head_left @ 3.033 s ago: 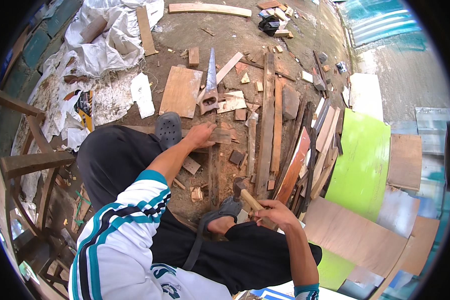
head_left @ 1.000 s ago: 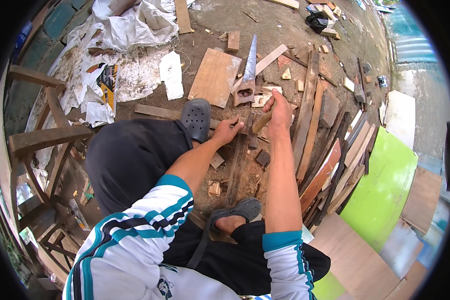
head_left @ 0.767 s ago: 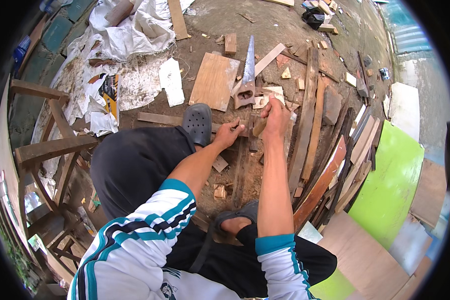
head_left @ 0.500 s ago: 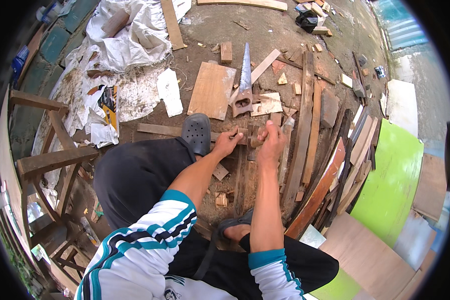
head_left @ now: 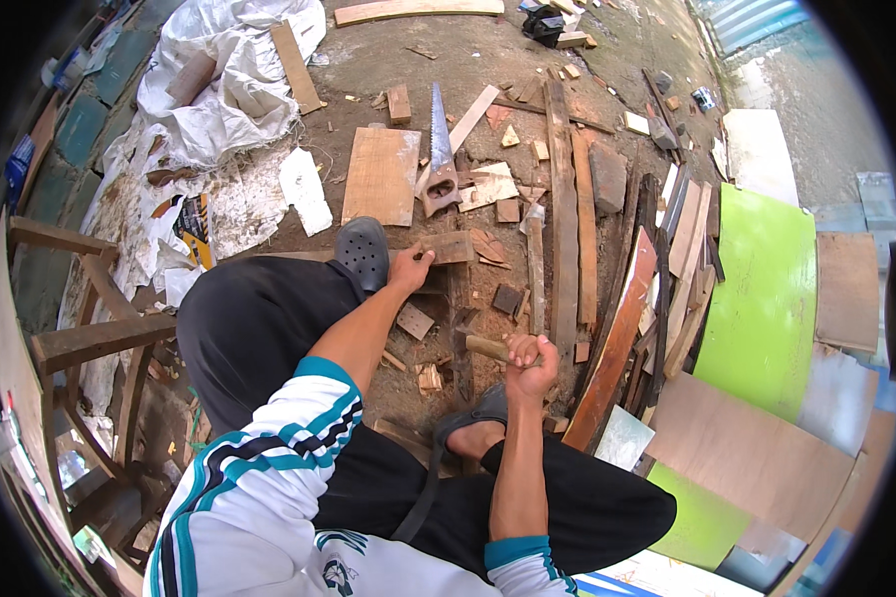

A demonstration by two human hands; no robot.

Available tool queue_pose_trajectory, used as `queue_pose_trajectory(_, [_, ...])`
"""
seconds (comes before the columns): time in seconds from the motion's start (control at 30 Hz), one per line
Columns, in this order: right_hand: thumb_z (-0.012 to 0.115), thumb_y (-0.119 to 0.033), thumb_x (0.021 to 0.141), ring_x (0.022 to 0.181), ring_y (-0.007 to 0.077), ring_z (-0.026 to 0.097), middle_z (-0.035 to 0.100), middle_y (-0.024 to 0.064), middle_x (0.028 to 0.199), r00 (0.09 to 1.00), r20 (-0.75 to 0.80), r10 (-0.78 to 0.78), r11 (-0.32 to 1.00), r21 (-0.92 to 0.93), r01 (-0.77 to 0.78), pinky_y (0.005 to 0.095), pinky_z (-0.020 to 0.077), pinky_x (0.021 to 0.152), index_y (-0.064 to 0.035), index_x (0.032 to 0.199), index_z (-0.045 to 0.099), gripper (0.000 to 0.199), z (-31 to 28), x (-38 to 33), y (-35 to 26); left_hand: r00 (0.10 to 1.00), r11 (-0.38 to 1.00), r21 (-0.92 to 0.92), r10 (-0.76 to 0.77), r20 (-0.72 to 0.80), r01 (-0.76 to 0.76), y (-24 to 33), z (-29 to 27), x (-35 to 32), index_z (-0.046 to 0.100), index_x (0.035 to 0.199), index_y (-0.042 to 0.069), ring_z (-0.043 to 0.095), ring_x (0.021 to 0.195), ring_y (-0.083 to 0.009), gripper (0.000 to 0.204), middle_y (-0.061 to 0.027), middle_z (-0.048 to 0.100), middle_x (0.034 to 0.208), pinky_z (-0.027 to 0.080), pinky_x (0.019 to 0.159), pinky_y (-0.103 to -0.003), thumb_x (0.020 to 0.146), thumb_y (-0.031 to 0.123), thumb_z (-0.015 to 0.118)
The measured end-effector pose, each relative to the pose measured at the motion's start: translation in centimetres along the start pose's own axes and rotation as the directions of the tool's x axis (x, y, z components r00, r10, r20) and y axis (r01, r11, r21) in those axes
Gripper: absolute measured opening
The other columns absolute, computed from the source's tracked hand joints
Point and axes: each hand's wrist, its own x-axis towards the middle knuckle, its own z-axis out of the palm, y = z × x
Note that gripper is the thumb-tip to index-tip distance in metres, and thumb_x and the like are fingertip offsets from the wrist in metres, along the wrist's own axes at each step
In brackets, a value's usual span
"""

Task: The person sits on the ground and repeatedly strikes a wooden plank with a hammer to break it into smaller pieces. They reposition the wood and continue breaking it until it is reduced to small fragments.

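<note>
My left hand (head_left: 409, 269) is closed at the end part of a short wooden plank (head_left: 453, 247), thumb and fingers against it. A grey clog (head_left: 361, 251) on my left foot presses on the same length of wood. My right hand (head_left: 531, 364) grips the wooden handle of a hammer (head_left: 488, 347), whose dark head is by a narrow upright-running timber (head_left: 459, 289). Just beyond the plank lie a handsaw (head_left: 439, 159) and a flat wooden board (head_left: 381, 176). Anything small under my left fingertips is hidden.
Long timbers (head_left: 561, 219) and a stack of scrap strips lie to the right, beside a lime-green panel (head_left: 762, 298). On the left stands a wooden frame (head_left: 100, 338). White sacking (head_left: 229, 99) covers ground at the far left. Offcuts, including a dark block (head_left: 509, 298), are scattered about.
My right hand has come down and nearer my body with the hammer, away from my left hand. The left hand stays at the plank. The whole view has shifted.
</note>
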Motion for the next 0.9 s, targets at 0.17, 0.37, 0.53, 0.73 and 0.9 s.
queue_pose_trajectory(0.17, [0.042,-0.024,0.093,0.056,0.0208,0.043,0.04,0.0068,0.048,0.996,0.061,-0.066,0.996,0.062,0.063,0.0379,0.0384,0.078,-0.0126,0.05,0.035,0.045,0.6,-3.1,-6.5,0.998,0.973,-0.224,0.048,-0.045,-0.057,-1.7,0.5,0.8,0.049,0.143,0.006,0.061,0.116,-0.0334,0.067,-0.0212,0.063,0.128,0.045,0.1,-0.041,0.089,0.043,0.065])
queue_pose_trajectory(0.37, [0.04,-0.024,0.094,0.052,0.0198,0.041,0.039,0.0049,0.047,0.972,0.065,-0.225,0.971,0.096,0.218,0.0381,0.0386,0.076,-0.0138,0.051,0.035,0.045,0.0,-8.0,-14.2,0.999,0.979,-0.195,0.05,-0.015,-0.052,0.1,1.8,0.5,0.049,0.132,0.006,0.063,0.109,-0.0319,0.059,-0.0204,0.065,0.121,0.046,0.095,-0.042,0.086,0.035,0.071])
queue_pose_trajectory(0.53, [0.039,-0.026,0.095,0.051,0.0179,0.039,0.037,0.0037,0.046,0.958,0.024,-0.286,0.958,0.028,0.286,0.0373,0.0384,0.075,-0.0152,0.051,0.035,0.046,0.0,-11.6,-16.2,0.986,0.987,-0.16,0.049,0.156,-0.024,-0.7,2.1,-0.8,0.041,0.131,0.005,0.058,0.113,-0.0351,0.06,-0.0234,0.057,0.125,0.045,0.095,-0.045,0.089,0.036,0.07])
queue_pose_trajectory(0.73, [0.038,-0.027,0.096,0.051,0.0183,0.039,0.038,0.004,0.046,0.967,-0.027,-0.255,0.966,0.041,0.256,0.037,0.0392,0.074,-0.0147,0.052,0.036,0.046,-1.9,-13.0,-14.5,0.953,0.989,-0.139,0.001,0.304,0.043,-0.1,2.1,-4.0,0.033,0.139,0.0,0.057,0.116,-0.0343,0.066,-0.0243,0.054,0.129,0.046,0.094,-0.046,0.094,0.037,0.065])
queue_pose_trajectory(0.9, [0.036,-0.026,0.097,0.05,0.0186,0.039,0.037,0.0038,0.046,0.969,-0.028,-0.244,0.964,0.099,0.246,0.0368,0.039,0.073,-0.0145,0.052,0.036,0.047,-1.7,-12.6,-13.3,0.972,1.0,-0.006,0.023,0.234,-0.022,0.6,1.4,-4.4,0.037,0.139,0.0,0.055,0.12,-0.0351,0.063,-0.0239,0.054,0.13,0.045,0.098,-0.046,0.095,0.037,0.063])
